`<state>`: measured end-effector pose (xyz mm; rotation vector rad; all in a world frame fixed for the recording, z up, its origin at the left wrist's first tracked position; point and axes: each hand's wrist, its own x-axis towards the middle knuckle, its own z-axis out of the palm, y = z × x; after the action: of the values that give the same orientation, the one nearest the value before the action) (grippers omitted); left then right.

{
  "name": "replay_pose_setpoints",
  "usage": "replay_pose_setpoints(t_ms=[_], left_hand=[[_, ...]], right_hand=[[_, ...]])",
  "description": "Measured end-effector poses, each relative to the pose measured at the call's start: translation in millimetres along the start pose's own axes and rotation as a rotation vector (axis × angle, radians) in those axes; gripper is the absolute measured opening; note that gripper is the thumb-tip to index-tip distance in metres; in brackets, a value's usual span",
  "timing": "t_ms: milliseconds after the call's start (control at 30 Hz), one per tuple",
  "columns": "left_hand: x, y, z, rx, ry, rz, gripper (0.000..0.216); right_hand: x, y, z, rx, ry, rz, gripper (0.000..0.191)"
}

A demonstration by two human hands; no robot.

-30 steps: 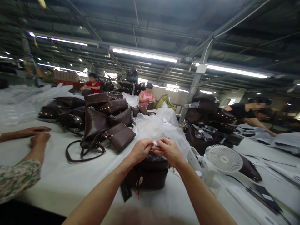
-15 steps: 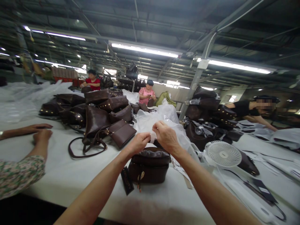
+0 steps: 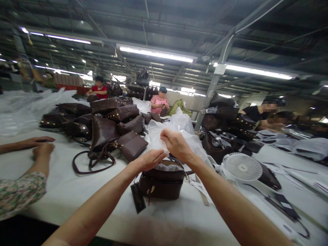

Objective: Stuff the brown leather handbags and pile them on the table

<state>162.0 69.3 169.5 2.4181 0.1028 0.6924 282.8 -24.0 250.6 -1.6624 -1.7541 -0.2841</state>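
Note:
A dark brown handbag (image 3: 164, 188) stands upright on the white table, its top open and crumpled pale stuffing (image 3: 167, 166) showing inside. A black tag (image 3: 137, 198) hangs at its left side, and a gold-coloured zip pull (image 3: 151, 191) is on its front. Just above the back of the opening is my left hand (image 3: 153, 159), fingers pressed together. My right hand (image 3: 176, 143) is raised higher, with thumb and fingers closed in a pinch. Whatever either hand holds is too small or hidden, against the white plastic behind.
Brown bags (image 3: 110, 119) pile up at back left, with a flat pouch (image 3: 133, 145) close by. Clear plastic (image 3: 179, 126) lies behind the handbag. On the right stand a white fan (image 3: 242, 166) and more bags (image 3: 217, 143). Another person's hands (image 3: 42, 143) rest at left.
My right hand has risen slightly and turned, and my left hand has dropped a little towards the bag's opening. The small white piece between them no longer shows clearly.

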Motion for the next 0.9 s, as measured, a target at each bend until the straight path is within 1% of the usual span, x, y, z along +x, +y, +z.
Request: replay_pose_setpoints(t_ms=[67, 133, 200, 267, 333, 400, 433, 533, 633, 767, 833, 867, 900], left_hand=[[-0.3, -2.5, -0.6, -0.025, -0.070, -0.010, 0.037], [-0.4, 0.2, -6.2, -0.089, -0.092, -0.020, 0.033], [1.0, 7.2, -11.9, -0.147, -0.043, -0.036, 0.030], [5.2, 15.6, -13.8, -0.151, 0.037, -0.091, 0.036], [12.2, 22.5, -11.2, -0.133, 0.095, -0.146, 0.044], [19.7, 26.2, -6.8, -0.134, 0.102, -0.137, 0.046], [22.7, 26.9, -4.7, -0.136, 0.084, -0.116, 0.045], [25.9, 25.2, -0.1, -0.083, -0.037, -0.080, 0.047], [20.7, 19.5, 4.2, -0.033, -0.133, -0.096, 0.048], [15.0, 13.1, 3.7, -0.024, -0.148, -0.117, 0.045], [17.3, 13.4, -4.4, 0.016, -0.149, -0.108, 0.044], [19.4, 14.3, -10.2, 0.040, -0.155, -0.102, 0.043], [21.6, 15.4, -16.6, 0.062, -0.163, -0.098, 0.043]], right_hand=[[-0.8, -2.4, 1.2, 0.038, -0.080, -0.031, 0.012], [0.0, -1.9, -1.7, 0.120, -0.125, 0.033, 0.015], [2.0, -0.4, -6.6, 0.225, -0.152, 0.136, 0.016], [4.4, -0.2, -10.7, 0.347, -0.151, 0.219, 0.016], [6.7, -2.0, -12.4, 0.506, -0.135, 0.289, 0.015], [8.8, -4.7, -12.2, 0.653, -0.138, 0.329, 0.013], [9.8, -6.0, -11.7, 0.698, -0.140, 0.335, 0.012], [10.7, -9.4, -9.1, 0.695, -0.099, 0.298, 0.013], [7.1, -13.2, -3.8, 0.674, -0.053, 0.234, 0.014], [0.9, -16.8, 0.9, 0.685, -0.083, 0.114, 0.010], [0.3, -14.2, -3.3, 0.714, -0.085, 0.068, 0.006], [0.5, -11.3, -7.5, 0.716, -0.068, 0.048, 0.008], [0.6, -7.3, -12.8, 0.689, -0.036, 0.025, 0.014]])
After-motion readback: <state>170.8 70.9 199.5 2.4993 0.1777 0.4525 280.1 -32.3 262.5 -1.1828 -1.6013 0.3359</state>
